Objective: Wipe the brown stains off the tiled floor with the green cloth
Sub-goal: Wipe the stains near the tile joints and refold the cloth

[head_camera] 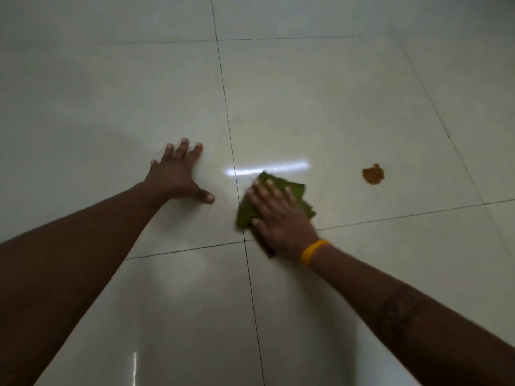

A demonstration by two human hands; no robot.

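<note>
The right hand (278, 218) lies flat with its fingers spread on the green cloth (292, 195), pressing it on the floor (334, 93) near where the tile lines cross. The left hand (178, 174) rests flat and wide on the floor, holding nothing. One brown stain (373, 174) sits to the right, apart from the cloth.
</note>
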